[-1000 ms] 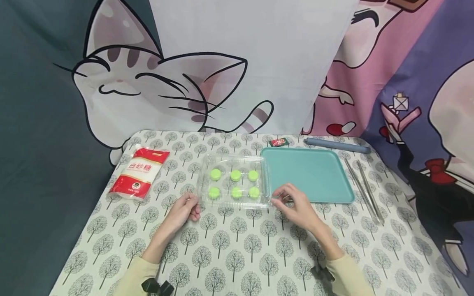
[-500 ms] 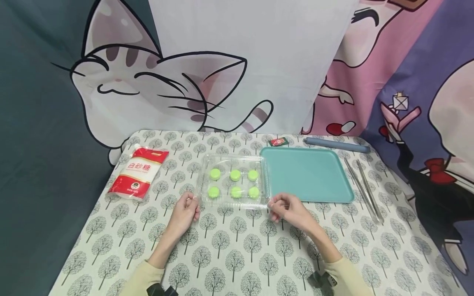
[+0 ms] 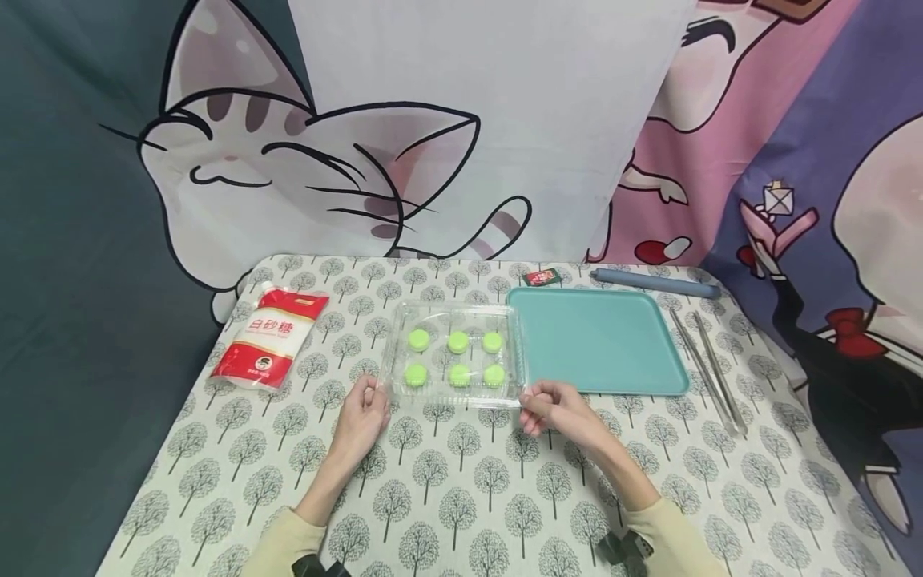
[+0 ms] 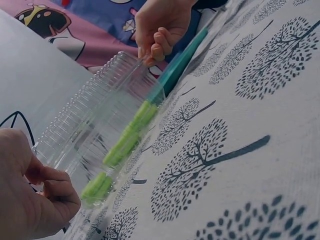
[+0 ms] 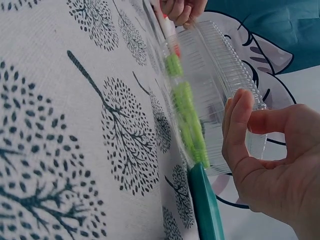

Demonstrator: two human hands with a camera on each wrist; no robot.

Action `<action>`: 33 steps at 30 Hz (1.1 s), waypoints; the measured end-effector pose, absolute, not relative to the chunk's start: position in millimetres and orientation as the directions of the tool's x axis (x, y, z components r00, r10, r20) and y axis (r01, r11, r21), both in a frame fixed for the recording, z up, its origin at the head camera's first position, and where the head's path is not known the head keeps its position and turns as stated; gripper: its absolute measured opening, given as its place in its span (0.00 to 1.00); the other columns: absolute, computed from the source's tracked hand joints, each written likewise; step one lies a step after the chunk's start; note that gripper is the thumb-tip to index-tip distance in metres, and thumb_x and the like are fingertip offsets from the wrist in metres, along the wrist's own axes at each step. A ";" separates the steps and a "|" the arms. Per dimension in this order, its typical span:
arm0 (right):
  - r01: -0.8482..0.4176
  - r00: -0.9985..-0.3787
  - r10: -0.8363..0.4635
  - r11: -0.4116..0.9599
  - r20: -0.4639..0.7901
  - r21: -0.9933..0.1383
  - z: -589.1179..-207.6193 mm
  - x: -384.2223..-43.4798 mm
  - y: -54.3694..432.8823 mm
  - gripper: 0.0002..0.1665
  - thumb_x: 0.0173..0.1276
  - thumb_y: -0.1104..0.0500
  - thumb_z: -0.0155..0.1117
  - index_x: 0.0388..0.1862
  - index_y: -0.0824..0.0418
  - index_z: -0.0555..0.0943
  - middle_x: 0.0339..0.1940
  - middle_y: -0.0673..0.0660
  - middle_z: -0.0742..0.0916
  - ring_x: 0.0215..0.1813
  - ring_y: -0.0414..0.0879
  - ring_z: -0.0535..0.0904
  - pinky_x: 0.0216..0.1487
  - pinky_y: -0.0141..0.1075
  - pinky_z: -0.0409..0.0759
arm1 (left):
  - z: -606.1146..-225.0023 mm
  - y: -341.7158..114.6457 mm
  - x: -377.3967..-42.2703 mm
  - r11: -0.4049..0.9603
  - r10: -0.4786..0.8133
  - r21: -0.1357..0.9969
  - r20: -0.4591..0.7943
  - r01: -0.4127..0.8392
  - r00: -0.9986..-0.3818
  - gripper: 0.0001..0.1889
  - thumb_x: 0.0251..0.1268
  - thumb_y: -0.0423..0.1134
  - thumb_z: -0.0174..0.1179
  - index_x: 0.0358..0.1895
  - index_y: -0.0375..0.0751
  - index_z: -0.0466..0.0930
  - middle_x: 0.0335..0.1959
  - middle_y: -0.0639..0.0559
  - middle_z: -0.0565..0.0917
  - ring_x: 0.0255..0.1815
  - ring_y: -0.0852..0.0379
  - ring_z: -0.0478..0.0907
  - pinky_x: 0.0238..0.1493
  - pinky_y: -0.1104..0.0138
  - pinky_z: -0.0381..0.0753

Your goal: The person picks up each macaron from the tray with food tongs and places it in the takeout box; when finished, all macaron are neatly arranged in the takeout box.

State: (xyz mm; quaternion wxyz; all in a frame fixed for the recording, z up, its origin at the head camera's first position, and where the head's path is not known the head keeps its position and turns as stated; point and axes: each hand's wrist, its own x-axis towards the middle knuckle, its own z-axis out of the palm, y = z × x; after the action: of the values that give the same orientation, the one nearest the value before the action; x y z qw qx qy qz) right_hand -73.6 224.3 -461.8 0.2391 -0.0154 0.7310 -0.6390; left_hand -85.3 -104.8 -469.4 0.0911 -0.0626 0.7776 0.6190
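A clear plastic clamshell box stands on the table with its lid down. Inside it, several green macarons sit in two rows. At the box's front left corner my left hand pinches the rim with curled fingers. My right hand grips the front right corner between thumb and fingers. In the left wrist view, the left hand is at the near end of the ridged lid edge. The right wrist view has the right hand bent round that rim, its fingertips partly hidden.
A teal tray lies right beside the box. Metal tongs rest further right, a blue-grey rolling pin and a small red-green packet behind. A red-white sugar bag lies at left on the tree-print tablecloth.
My right hand has moved left onto the box's front right corner and closed its fingers there. The left hand has curled tighter at its corner. The box has hardly moved.
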 end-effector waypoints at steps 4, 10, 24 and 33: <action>0.296 -0.888 -0.310 0.183 -0.341 -0.938 -460.1 -74.0 222.5 0.17 0.75 0.61 0.57 0.47 0.78 0.72 0.36 0.69 0.85 0.33 0.50 0.83 0.38 0.30 0.87 | -469.8 -104.4 -86.1 0.249 0.011 0.946 -0.217 -0.207 -0.976 0.08 0.79 0.37 0.45 0.46 0.35 0.71 0.17 0.60 0.69 0.16 0.63 0.62 0.21 0.72 0.64; 0.312 -0.892 -0.285 0.172 -0.350 -0.934 -460.8 -76.1 221.4 0.15 0.75 0.63 0.56 0.46 0.77 0.72 0.33 0.66 0.85 0.31 0.48 0.82 0.36 0.31 0.86 | -469.9 -105.1 -87.6 0.195 0.052 0.956 -0.233 -0.219 -0.971 0.09 0.81 0.37 0.42 0.44 0.35 0.68 0.17 0.59 0.67 0.16 0.64 0.61 0.19 0.75 0.61; 0.298 -0.917 -0.225 0.162 -0.330 -0.941 -463.4 -73.9 216.5 0.14 0.72 0.63 0.56 0.44 0.76 0.72 0.28 0.57 0.84 0.27 0.44 0.81 0.32 0.28 0.85 | -476.3 -104.5 -86.6 0.175 0.038 0.965 -0.203 -0.194 -0.978 0.08 0.81 0.37 0.43 0.43 0.35 0.67 0.15 0.60 0.67 0.14 0.64 0.60 0.18 0.75 0.60; 0.287 -0.926 -0.208 0.157 -0.315 -0.945 -464.6 -71.3 216.3 0.14 0.71 0.64 0.57 0.46 0.77 0.72 0.29 0.58 0.85 0.28 0.44 0.81 0.32 0.28 0.85 | -479.1 -101.3 -87.2 0.135 0.012 0.972 -0.197 -0.194 -0.980 0.05 0.78 0.33 0.43 0.42 0.36 0.66 0.15 0.60 0.68 0.14 0.65 0.60 0.17 0.76 0.59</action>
State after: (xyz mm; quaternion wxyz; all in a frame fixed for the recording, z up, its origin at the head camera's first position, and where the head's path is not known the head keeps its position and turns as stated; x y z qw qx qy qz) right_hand -71.3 216.3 -464.6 0.1907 0.0267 0.7364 -0.6486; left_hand -87.2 -101.3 -479.1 0.0783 -0.0608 0.7492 0.6549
